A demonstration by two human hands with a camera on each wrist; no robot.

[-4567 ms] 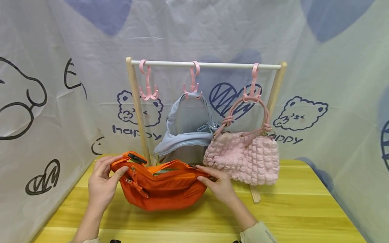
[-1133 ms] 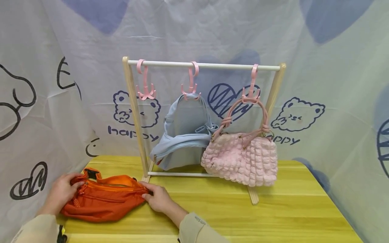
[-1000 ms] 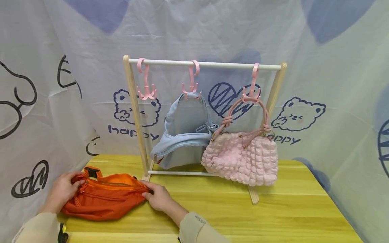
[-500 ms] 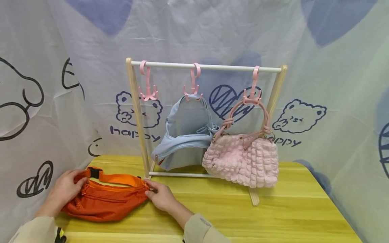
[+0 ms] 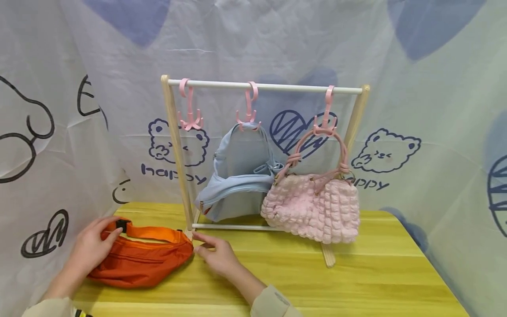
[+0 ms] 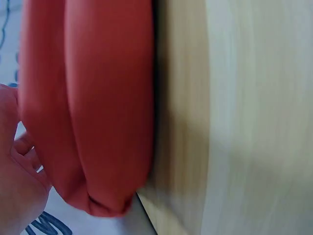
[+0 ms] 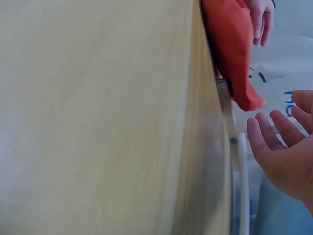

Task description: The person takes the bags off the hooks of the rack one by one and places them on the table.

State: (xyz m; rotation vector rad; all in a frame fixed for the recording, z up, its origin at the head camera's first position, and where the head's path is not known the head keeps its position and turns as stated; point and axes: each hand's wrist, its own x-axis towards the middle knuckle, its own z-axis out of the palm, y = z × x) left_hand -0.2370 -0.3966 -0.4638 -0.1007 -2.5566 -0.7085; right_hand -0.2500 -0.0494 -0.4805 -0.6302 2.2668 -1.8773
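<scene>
An orange-red waist bag [image 5: 144, 262] lies on the table at the left, its orange strap [image 5: 154, 232] arched above the zip. At the bag's left end is my left hand [image 5: 90, 247], thumb beside the black buckle [image 5: 121, 226]. Its fingers reach behind the bag; in the right wrist view those fingers [image 7: 266, 22] look loose and nearly straight. My right hand [image 5: 219, 255] is just off the bag's right end, holding nothing. In the right wrist view the right hand's fingers [image 7: 288, 128] are spread, beside the tapered end of the bag [image 7: 247, 100].
A wooden rack with a white bar [image 5: 293, 87] stands behind. Pink hooks hang from it: the left hook [image 5: 191, 119] is bare, the middle one carries a light blue bag [image 5: 233, 189], the right one a pink puffy bag [image 5: 313, 207]. A printed curtain [image 5: 245, 39] surrounds the table [image 5: 356, 273].
The waist bag came from the middle down to the table's left. My right hand has let go and moved off rightward; my left thumb has shifted up toward the buckle.
</scene>
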